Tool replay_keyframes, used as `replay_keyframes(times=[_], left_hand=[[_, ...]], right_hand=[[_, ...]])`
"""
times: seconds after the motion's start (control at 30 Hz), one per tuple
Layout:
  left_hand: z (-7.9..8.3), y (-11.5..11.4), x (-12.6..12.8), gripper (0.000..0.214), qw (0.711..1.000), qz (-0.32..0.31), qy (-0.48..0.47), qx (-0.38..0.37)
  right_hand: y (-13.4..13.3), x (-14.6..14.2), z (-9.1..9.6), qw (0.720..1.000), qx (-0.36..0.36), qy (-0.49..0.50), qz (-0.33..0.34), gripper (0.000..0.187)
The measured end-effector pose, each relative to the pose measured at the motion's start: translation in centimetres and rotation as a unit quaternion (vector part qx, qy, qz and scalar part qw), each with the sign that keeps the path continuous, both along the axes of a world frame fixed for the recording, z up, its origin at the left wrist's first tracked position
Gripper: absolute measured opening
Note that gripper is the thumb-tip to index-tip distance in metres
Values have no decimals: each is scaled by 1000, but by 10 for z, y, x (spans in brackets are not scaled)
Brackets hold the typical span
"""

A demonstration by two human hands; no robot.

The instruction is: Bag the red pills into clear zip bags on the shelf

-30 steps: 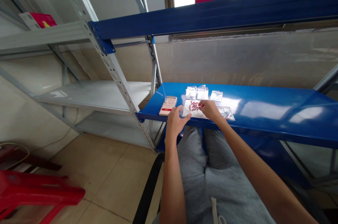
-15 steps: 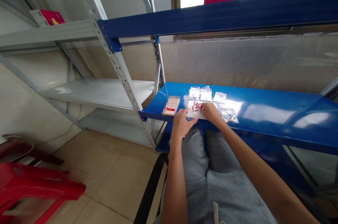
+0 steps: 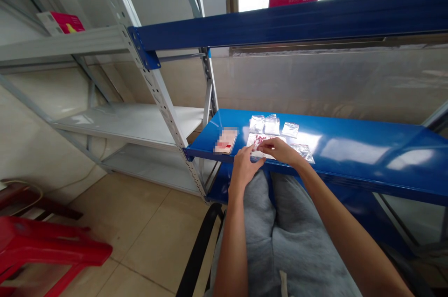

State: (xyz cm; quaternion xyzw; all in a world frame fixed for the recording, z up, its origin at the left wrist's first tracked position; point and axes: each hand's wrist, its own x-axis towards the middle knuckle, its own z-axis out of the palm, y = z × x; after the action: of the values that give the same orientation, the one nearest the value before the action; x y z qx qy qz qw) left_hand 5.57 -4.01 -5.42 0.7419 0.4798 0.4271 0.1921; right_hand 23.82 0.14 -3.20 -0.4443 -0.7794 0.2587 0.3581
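Small red beads (image 3: 259, 140) lie loose on a white sheet (image 3: 250, 138) near the front edge of the blue shelf (image 3: 353, 150). At the sheet's left front corner rests my left hand (image 3: 244, 165), open, with the thumb spread from the fingers. My right hand (image 3: 281, 151) reaches over the sheet from the right, thumb and fingertips pinched together beside the beads. What the pinch holds, if anything, is too small to make out. Beyond the sheet lie clear plastic bags (image 3: 256, 124). Another clear bag (image 3: 304, 152) is partly hidden behind my right hand and wrist.
A booklet-like item (image 3: 227, 142), partly blurred out, lies left of the sheet. A blue beam (image 3: 280, 26) crosses above the shelf, and a perforated upright (image 3: 164, 94) stands left. A red stool (image 3: 52, 245) is on the floor at far left.
My right hand has shifted left and nearer to me across the sheet, closer to my left hand. Its fingers now cover the front part of the beads. The left hand has barely moved.
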Motion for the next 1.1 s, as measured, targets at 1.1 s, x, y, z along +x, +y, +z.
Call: replay_keyframes(times=[1.1], left_hand=[[-9, 5, -6, 47, 999, 37, -28, 4]], right_hand=[[18, -14, -2, 995, 22, -82, 42, 23]])
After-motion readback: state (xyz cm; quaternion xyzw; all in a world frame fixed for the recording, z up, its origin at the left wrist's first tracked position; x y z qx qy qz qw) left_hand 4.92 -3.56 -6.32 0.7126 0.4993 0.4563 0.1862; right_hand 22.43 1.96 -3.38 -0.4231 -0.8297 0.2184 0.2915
